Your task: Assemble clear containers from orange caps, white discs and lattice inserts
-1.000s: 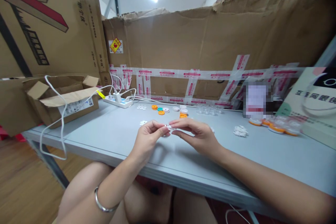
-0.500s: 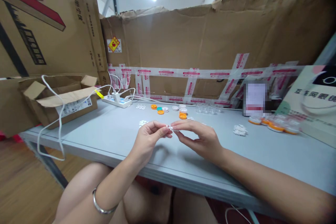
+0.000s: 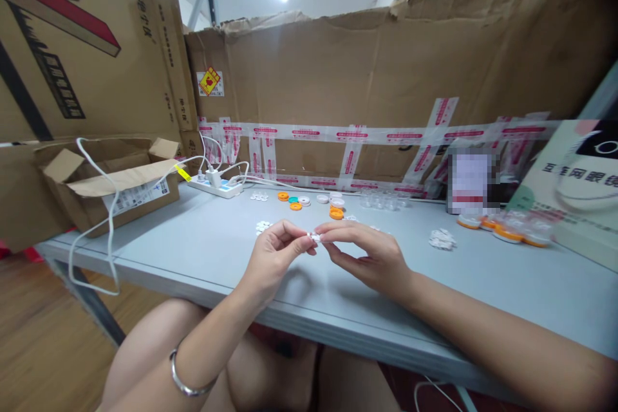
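Observation:
A small white plastic piece point(image 3: 315, 237) is pinched between my two hands above the table; its exact kind is too small to make out. My left hand point(image 3: 277, 254) grips it with thumb and forefinger. From the other side, my right hand point(image 3: 369, 256) holds it by the fingertips. Just behind my left hand lies a little group of white pieces point(image 3: 263, 226). Further back are orange round caps point(image 3: 337, 213), a teal one point(image 3: 293, 200) and white round caps point(image 3: 322, 199). A heap of white pieces point(image 3: 441, 239) sits to the right.
Clear plastic cups point(image 3: 386, 199) stand along the back. Orange-based clear containers point(image 3: 506, 233) are at the right, by a printed box point(image 3: 574, 193). A power strip point(image 3: 215, 187) with white cables and an open cardboard box point(image 3: 116, 180) occupy the left. Cardboard point(image 3: 386, 71) walls the rear.
My fingers have shifted slightly around the small white piece, which shows a little more between the fingertips. Everything on the table stays where it was.

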Demonstrator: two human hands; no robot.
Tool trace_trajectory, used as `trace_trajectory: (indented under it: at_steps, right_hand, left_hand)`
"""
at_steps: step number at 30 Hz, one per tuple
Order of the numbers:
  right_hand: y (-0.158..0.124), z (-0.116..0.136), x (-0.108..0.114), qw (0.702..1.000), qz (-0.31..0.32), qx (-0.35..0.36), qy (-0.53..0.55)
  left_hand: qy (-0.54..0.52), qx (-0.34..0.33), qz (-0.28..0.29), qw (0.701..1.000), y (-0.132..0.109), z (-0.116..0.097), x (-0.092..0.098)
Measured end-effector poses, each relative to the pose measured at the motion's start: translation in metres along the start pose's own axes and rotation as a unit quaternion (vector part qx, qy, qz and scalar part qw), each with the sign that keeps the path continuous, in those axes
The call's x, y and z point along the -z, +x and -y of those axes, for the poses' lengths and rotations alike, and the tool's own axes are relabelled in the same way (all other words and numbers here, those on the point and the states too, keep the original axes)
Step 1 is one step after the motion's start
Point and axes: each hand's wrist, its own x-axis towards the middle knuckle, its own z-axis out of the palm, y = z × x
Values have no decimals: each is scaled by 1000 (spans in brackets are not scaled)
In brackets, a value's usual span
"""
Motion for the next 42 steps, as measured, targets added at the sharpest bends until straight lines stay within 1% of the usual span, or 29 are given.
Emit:
trace_trajectory:
  at_steps: [4, 8, 11, 13, 15, 17, 20, 23, 25, 28, 30, 32, 34, 36, 38, 39, 42]
  right_hand:
    - [1, 0, 1, 1000, 5, 8, -9]
    - [0, 1, 2, 1000, 14, 6, -6]
    - [-3, 0, 1, 1000, 8, -23, 8]
    - [-5, -1, 0, 998, -2, -60, 16]
    - [-7, -1, -1, 995, -12, -91, 27]
    - [-8, -1, -1, 994, -21, -101, 31]
    - [-7, 0, -1, 997, -29, -76, 3]
    - [-7, 0, 0, 999, -20, -37, -26]
    - [-8, -1, 0, 1000, -12, -13, -23]
    - [-9, -2, -1, 1000, -7, -11, -14]
    - [-10, -2, -2, 999, -10, -43, -9]
    - [-9, -1, -3, 993, -21, -111, 26]
    - [-7, -1, -4, 975, -24, -196, 103]
    - [-4, -3, -4, 947, -14, -261, 190]
    - [-3, -5, -3, 923, -3, -294, 248]
    - [-3, -6, -3, 916, 1, -304, 262]
    - [-4, -9, -3, 907, 4, -319, 276]
  left_hand:
    - [4, -13, 6, 1000, 0, -1, -1]
    - [18, -18, 0, 1000, -1, -2, -2]
    - [48, -22, -19, 998, -2, -2, -3]
    - [77, -31, -29, 996, -3, -3, -3]
    - [109, -44, -29, 993, -4, -3, -4]
    - [135, -58, -24, 989, -5, -4, -4]
    - [160, -88, -26, 983, -6, -3, -5]
    - [171, -118, -33, 978, -8, -1, -7]
    - [176, -127, -33, 976, -8, 0, -7]
    - [199, -138, -30, 970, -8, 0, -7]
    - [217, -146, -35, 964, -8, -1, -7]
    - [223, -141, -55, 963, -9, -2, -8]
    - [219, -127, -70, 965, -9, -4, -9]
    - [220, -118, -68, 966, -9, -5, -10]
    - [231, -117, -64, 964, -8, -6, -10]
    - [239, -117, -65, 962, -7, -6, -9]
    - [278, -128, -70, 950, -7, -5, -8]
